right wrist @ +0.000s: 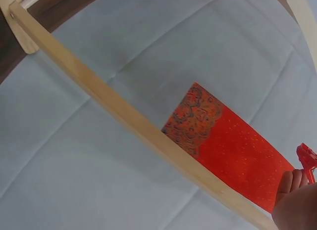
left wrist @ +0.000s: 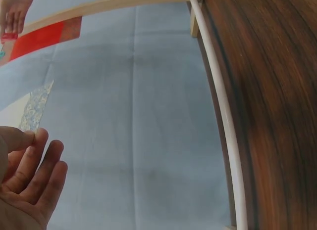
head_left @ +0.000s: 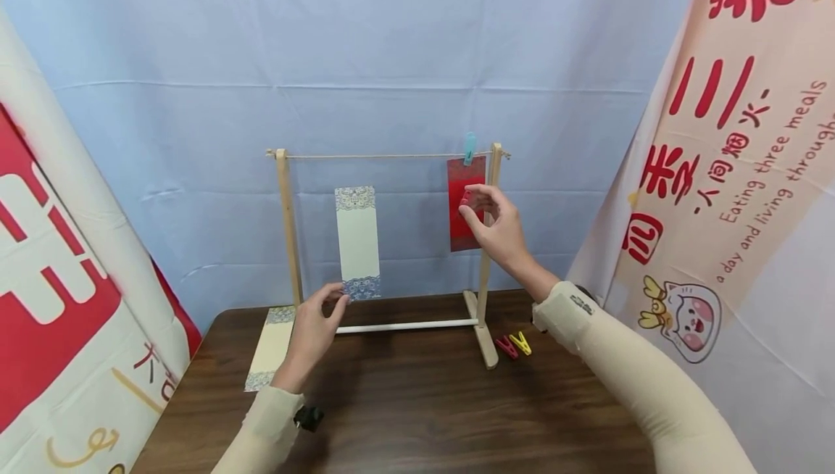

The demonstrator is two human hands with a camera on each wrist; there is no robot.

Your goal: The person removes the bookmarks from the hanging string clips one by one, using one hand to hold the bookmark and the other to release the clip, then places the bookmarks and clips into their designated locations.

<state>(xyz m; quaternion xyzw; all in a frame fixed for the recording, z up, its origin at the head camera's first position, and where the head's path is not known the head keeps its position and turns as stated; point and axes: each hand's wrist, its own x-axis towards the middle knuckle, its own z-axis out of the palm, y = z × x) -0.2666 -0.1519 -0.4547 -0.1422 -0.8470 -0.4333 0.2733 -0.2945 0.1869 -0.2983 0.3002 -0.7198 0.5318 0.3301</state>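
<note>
My left hand [head_left: 314, 325] pinches the lower corner of a white paper strip [head_left: 359, 242] with blue lace patterns at both ends. The strip stands upright in the air, its top below the string [head_left: 378, 156] of a wooden rack. In the left wrist view, thumb and forefinger meet at the patterned end. With thumb and forefinger, my right hand [head_left: 499, 224] holds a red clothespin [right wrist: 306, 157]. That hand is raised in front of a red paper strip [head_left: 459, 217], which hangs from the string by a teal clothespin [head_left: 470, 148].
A cream paper strip [head_left: 270, 347] lies on the brown table [head_left: 404, 401] by the rack's left post [head_left: 288, 227]. Right of the rack's foot [head_left: 483, 340] lie a red clothespin [head_left: 506, 347] and a yellow one [head_left: 521, 343]. A white bar [head_left: 407, 326] joins the posts low down.
</note>
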